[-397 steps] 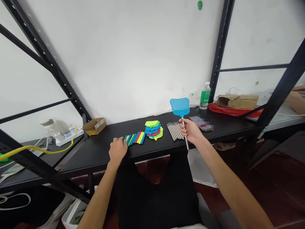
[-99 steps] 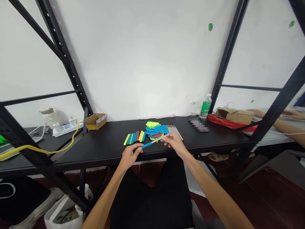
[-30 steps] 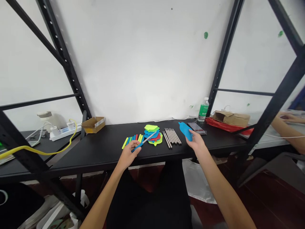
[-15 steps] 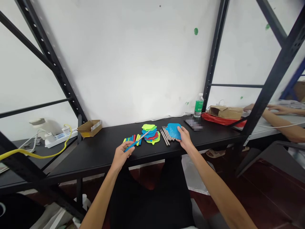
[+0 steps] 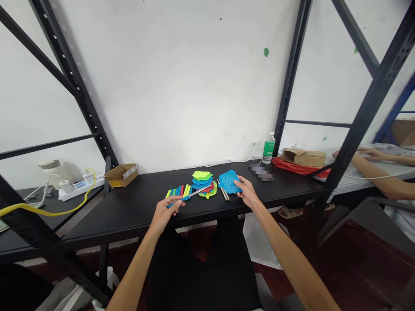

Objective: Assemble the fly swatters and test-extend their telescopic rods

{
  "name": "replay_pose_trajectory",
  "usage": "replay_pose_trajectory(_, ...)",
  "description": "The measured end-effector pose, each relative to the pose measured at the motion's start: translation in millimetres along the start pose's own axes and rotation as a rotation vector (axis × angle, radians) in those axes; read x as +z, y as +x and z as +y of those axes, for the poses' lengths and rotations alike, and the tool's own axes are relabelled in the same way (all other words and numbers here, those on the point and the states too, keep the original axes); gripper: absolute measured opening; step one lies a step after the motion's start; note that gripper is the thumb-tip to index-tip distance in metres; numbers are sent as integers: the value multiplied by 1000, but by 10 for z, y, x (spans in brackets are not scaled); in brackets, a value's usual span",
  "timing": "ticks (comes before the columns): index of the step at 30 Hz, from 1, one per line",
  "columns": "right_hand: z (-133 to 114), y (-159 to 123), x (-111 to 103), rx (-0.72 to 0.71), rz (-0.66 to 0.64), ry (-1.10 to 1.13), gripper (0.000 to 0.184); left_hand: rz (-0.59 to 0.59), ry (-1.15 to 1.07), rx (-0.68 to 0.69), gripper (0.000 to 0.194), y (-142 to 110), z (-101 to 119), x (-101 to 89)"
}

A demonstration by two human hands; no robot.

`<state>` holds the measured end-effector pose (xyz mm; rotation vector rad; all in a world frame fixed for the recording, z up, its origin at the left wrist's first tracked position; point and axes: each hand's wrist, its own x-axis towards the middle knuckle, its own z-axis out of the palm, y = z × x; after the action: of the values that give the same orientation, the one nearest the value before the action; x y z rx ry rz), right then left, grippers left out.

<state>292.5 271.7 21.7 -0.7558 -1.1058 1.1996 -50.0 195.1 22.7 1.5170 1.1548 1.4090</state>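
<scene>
My left hand (image 5: 168, 209) is closed around the blue handle of a silver metal rod (image 5: 200, 191), which slants up to the right. In my right hand (image 5: 248, 193), pinched by its edge, is a blue perforated fly swatter head (image 5: 228, 180). Its narrow neck points left toward the rod's tip, with a small gap between them. Behind the rod lies a pile of swatter heads (image 5: 202, 175) in yellow-green, blue and red. Left of that pile is a row of coloured handles (image 5: 177, 191). Several metal rods (image 5: 224, 195) lie partly hidden under the head I hold.
An open cardboard box (image 5: 121, 175) sits at the table's left end, near a power strip (image 5: 81, 186) and yellow cable (image 5: 73, 210). At the right are a pixelated phone-like item (image 5: 261, 171), a bottle (image 5: 268, 149) and a red bag (image 5: 300, 167). Another person's arms (image 5: 372, 170) rest beyond the post.
My right hand has brought the swatter head left and tilted its neck toward the rod. The rod in my left hand has dropped to a flatter slant. The camera view has shifted slightly.
</scene>
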Motion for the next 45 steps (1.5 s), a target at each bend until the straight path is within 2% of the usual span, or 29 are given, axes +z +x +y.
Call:
replay_pose_trajectory(9,64,5,19,-61,-62,-123,37,-11,32,-3,39,-15,25,7)
replay_pose_trajectory(17,107,21,21,-113,-122,-235,36,1,18,-17,41,-14,61,37)
replay_pose_trajectory(45,36,-28,77,-117,-126,-240,35,14,95,-8,45,-35,117,68)
